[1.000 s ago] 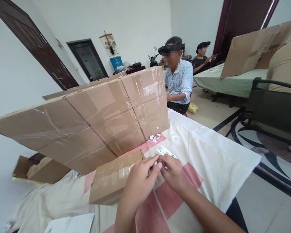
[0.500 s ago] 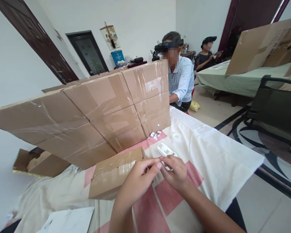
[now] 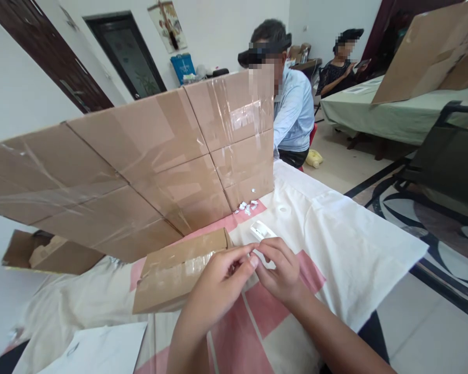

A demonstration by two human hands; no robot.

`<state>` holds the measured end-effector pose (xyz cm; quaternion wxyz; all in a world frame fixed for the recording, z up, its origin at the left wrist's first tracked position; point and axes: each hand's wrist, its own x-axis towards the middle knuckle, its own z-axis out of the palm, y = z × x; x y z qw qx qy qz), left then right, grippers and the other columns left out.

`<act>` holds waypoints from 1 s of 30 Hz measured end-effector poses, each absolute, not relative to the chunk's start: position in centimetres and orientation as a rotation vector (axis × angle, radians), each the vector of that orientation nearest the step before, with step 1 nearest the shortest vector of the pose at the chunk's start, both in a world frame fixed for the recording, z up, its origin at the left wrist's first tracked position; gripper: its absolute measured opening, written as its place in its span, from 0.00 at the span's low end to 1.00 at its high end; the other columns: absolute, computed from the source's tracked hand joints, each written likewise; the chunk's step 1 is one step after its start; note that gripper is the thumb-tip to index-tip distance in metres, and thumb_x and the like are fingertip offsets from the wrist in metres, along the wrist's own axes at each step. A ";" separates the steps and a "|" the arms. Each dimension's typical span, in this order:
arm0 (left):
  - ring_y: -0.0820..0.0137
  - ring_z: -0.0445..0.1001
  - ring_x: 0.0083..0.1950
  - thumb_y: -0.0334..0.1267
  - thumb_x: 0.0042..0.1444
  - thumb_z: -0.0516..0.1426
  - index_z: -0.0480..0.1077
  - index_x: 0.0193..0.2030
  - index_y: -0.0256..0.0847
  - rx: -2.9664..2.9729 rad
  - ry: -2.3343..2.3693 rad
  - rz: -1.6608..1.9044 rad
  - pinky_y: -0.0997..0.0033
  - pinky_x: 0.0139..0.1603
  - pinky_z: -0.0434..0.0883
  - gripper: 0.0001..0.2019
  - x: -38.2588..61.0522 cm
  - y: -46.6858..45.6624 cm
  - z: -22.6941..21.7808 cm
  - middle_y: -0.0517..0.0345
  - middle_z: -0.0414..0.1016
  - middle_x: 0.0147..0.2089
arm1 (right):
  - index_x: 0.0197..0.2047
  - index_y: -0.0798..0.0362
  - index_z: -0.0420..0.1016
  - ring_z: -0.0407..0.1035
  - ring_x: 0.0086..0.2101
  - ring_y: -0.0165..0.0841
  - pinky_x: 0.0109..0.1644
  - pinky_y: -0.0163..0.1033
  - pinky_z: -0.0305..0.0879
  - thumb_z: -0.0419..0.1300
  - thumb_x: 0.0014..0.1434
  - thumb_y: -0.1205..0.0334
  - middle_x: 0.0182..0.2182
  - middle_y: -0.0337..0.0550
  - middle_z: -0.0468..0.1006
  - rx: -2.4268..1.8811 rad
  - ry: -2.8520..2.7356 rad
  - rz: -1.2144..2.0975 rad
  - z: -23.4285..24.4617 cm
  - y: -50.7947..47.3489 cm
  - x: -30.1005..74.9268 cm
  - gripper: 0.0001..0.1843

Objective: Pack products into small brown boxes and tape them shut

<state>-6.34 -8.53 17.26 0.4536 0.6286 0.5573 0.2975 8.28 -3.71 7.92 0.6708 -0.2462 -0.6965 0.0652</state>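
My left hand (image 3: 218, 283) and my right hand (image 3: 283, 270) meet fingertip to fingertip over the white and pink cloth (image 3: 335, 239). Both are closed in a pinch on something small and pale between them; I cannot make out what it is. Just beyond the fingers lies a small white plastic part (image 3: 260, 230). A low taped cardboard box (image 3: 175, 270) sits right under and left of my left hand. Several small white bits (image 3: 246, 207) lie in a heap at the foot of the cardboard wall.
A tall taped cardboard screen (image 3: 140, 166) stands across the table. A person in a light blue shirt (image 3: 294, 111) sits behind it; another person (image 3: 341, 65) sits further back. A white sheet (image 3: 101, 353) lies near left. A dark chair (image 3: 448, 156) stands right.
The view has tipped and drawn closer to the cardboard screen. My hands stay together in the same pinch, shifted slightly down and left in the picture.
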 end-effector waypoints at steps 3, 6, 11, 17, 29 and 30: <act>0.67 0.69 0.39 0.58 0.67 0.53 0.75 0.61 0.46 1.547 1.402 0.766 0.68 0.46 0.68 0.25 -6.4 -8.2 17.0 0.57 0.77 0.39 | 0.54 0.49 0.74 0.66 0.29 0.30 0.30 0.36 0.66 0.63 0.64 0.68 0.34 0.42 0.73 -0.689 -1.508 0.390 8.2 -3.7 8.1 0.15; 0.67 0.68 0.38 0.58 0.66 0.54 0.74 0.62 0.44 1.542 1.400 0.783 0.68 0.45 0.68 0.27 -6.4 -8.1 16.8 0.57 0.76 0.38 | 0.45 0.50 0.76 0.64 0.27 0.28 0.29 0.35 0.62 0.62 0.66 0.64 0.30 0.38 0.72 -0.723 -1.490 0.647 8.2 -3.6 7.9 0.05; 0.68 0.67 0.36 0.57 0.67 0.53 0.75 0.61 0.45 1.590 1.401 0.814 0.68 0.45 0.68 0.25 -6.5 -8.6 17.1 0.57 0.76 0.37 | 0.30 0.52 0.71 0.60 0.25 0.27 0.30 0.35 0.57 0.59 0.68 0.62 0.24 0.35 0.67 -0.722 -1.440 0.767 7.8 -3.9 7.7 0.13; 0.66 0.71 0.39 0.54 0.68 0.52 0.77 0.56 0.45 1.714 1.492 0.833 0.69 0.42 0.68 0.21 -5.9 -8.9 17.3 0.56 0.78 0.40 | 0.30 0.52 0.73 0.60 0.26 0.28 0.30 0.36 0.56 0.58 0.69 0.63 0.24 0.36 0.67 -0.631 -1.456 0.765 8.0 -4.2 7.8 0.13; 0.70 0.69 0.35 0.44 0.68 0.56 0.77 0.44 0.45 1.993 1.628 0.912 0.70 0.39 0.63 0.10 -6.2 -8.1 16.7 0.61 0.76 0.36 | 0.35 0.52 0.76 0.61 0.26 0.28 0.31 0.35 0.58 0.58 0.69 0.62 0.25 0.36 0.69 -0.588 -1.417 0.813 8.1 -4.2 8.0 0.10; 0.71 0.69 0.36 0.43 0.69 0.55 0.77 0.42 0.45 2.001 1.611 0.939 0.71 0.39 0.63 0.10 -6.1 -8.1 16.7 0.62 0.76 0.36 | 0.36 0.51 0.77 0.62 0.26 0.28 0.31 0.35 0.58 0.57 0.69 0.62 0.25 0.36 0.70 -0.581 -1.435 0.819 8.2 -4.3 8.0 0.10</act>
